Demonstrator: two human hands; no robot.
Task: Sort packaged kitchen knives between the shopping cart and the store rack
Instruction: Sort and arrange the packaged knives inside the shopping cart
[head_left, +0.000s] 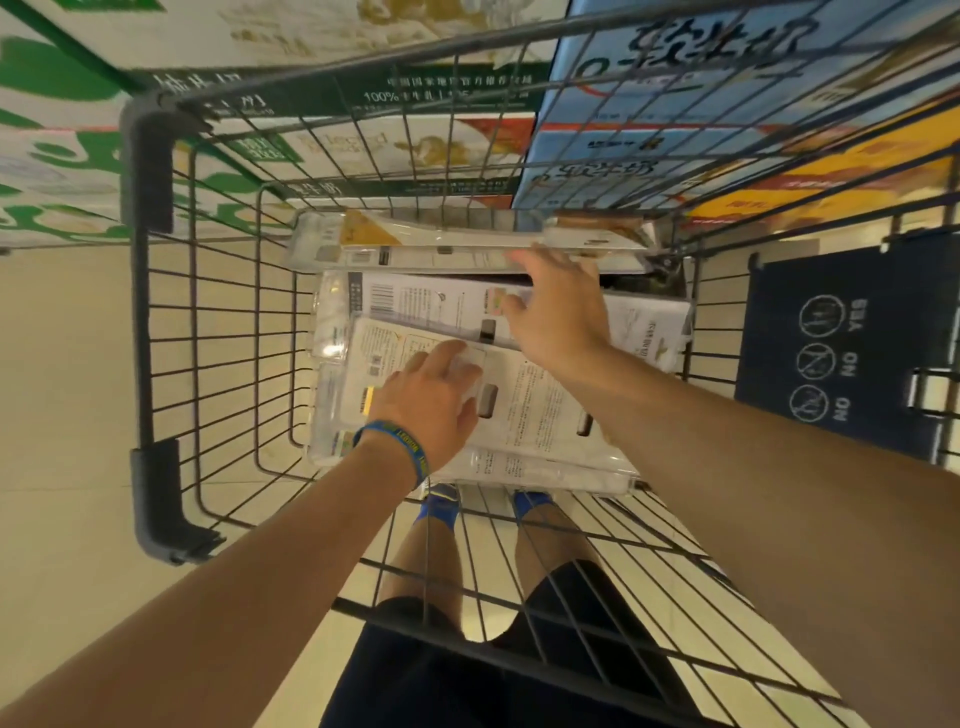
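We log at least 3 clear-packed knife packages lying overlapped in the shopping cart basket: the far package along the cart's far edge, the middle package just nearer, and the near package on top toward the near edge. The left hand, with a blue wristband on its wrist, rests on the near package with fingers relaxed and slightly spread, gripping nothing. The right hand reaches over the middle package, wide, fingers straight, tips touching the far package's near edge; thumb contact: cannot tell.
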